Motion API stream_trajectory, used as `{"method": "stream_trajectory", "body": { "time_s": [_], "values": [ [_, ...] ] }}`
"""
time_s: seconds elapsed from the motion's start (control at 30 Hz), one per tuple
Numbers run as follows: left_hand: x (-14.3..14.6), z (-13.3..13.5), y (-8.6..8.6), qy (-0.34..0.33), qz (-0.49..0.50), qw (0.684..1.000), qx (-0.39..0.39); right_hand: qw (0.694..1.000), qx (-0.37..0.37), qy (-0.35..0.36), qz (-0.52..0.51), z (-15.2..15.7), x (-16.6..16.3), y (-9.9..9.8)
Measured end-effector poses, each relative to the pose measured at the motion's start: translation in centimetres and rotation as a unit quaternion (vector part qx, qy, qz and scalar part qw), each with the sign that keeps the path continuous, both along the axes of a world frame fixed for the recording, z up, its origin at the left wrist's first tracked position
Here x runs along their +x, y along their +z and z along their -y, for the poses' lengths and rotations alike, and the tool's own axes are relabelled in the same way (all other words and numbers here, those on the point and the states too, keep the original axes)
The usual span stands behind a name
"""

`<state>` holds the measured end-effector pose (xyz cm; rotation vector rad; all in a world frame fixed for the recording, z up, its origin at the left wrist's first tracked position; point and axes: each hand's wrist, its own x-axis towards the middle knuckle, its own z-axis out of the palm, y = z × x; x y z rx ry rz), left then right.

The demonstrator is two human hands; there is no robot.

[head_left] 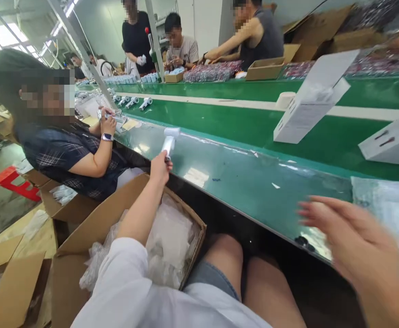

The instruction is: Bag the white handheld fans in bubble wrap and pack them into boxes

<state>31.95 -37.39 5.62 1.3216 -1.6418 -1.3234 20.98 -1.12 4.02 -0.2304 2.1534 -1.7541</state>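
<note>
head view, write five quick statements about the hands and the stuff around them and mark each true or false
1. The left hand holds a device. True.
2. The right hand grips a white box. False: it is open and blurred, with nothing seen in its grasp.
3. The carton under the left forearm holds translucent plastic. True.
4. The long belt beyond the hands is red. False: it is green with a white strip.
5. The nearest co-worker on the left wears a watch. True.
</note>
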Motion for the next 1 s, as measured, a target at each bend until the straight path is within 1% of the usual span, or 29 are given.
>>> {"method": "stream_trajectory", "body": {
  "time_s": [0.03,0.07,0.1,0.13,0.17,0.2,0.23,0.27,0.3,0.33,0.37,0.4,0.43,0.5,0.57,0.63,0.77,0.87,0.93,1.0],
  "values": [
    [1.6,-2.8,-0.7,-0.033,-0.079,0.996,0.037,0.99,-0.074,0.077,0.097,3.0,2.2,0.6],
    [3.4,-5.8,-1.4,-0.077,-0.16,0.98,0.086,0.959,-0.134,0.156,0.196,5.9,4.3,0.9],
    [5.4,-8.7,-2.2,-0.117,-0.198,0.965,0.129,0.93,-0.175,0.189,0.264,8.5,6.3,1.0],
    [7.5,-11.2,-3.1,-0.161,-0.21,0.951,0.16,0.916,-0.214,0.194,0.28,10.7,8.0,0.8],
    [9.6,-13.2,-4.1,-0.208,-0.203,0.94,0.18,0.905,-0.241,0.195,0.291,12.3,9.5,0.5],
    [11.8,-14.5,-5.2,-0.267,-0.179,0.928,0.191,0.903,-0.254,0.184,0.294,13.4,10.6,0.1],
    [13.9,-15.1,-6.5,-0.323,-0.136,0.916,0.193,0.904,-0.256,0.177,0.293,13.8,11.5,-0.5],
    [15.9,-15.1,-8.0,-0.364,-0.068,0.911,0.181,0.906,-0.248,0.176,0.295,13.8,12.1,-1.0],
    [17.8,-14.6,-9.8,-0.386,0.016,0.908,0.161,0.907,-0.234,0.181,0.3,13.3,12.5,-1.5],
    [19.5,-13.8,-11.7,-0.372,0.116,0.912,0.127,0.907,-0.215,0.193,0.307,12.5,12.7,-2.0],
    [20.9,-13.1,-13.7,-0.325,0.223,0.916,0.075,0.906,-0.195,0.21,0.312,11.5,12.9,-2.4],
    [22.0,-12.5,-15.7,-0.295,0.276,0.913,0.05,0.902,-0.175,0.23,0.32,10.5,13.0,-2.9],
    [22.8,-12.1,-17.6,-0.272,0.316,0.909,0.027,0.895,-0.156,0.255,0.332,9.5,13.1,-3.3],
    [23.6,-12.3,-20.8,-0.268,0.34,0.902,0.004,0.873,-0.13,0.311,0.353,7.7,13.4,-4.0],
    [23.7,-13.0,-22.8,-0.278,0.352,0.894,-0.016,0.85,-0.122,0.358,0.365,6.4,13.8,-4.4],
    [23.7,-13.5,-23.7,-0.282,0.359,0.889,-0.037,0.835,-0.118,0.379,0.382,5.6,14.4,-4.5],
    [24.6,-13.4,-24.2,-0.29,0.358,0.884,-0.078,0.809,-0.115,0.373,0.439,5.4,15.4,-4.4],
    [25.1,-13.3,-24.8,-0.293,0.364,0.88,-0.087,0.809,-0.115,0.338,0.466,5.8,15.9,-4.4],
    [25.1,-13.5,-25.2,-0.284,0.367,0.881,-0.09,0.809,-0.117,0.329,0.473,5.8,16.0,-4.4],
    [24.6,-13.9,-24.8,-0.272,0.359,0.887,-0.103,0.806,-0.116,0.334,0.475,5.6,15.9,-4.3]
  ]
}}
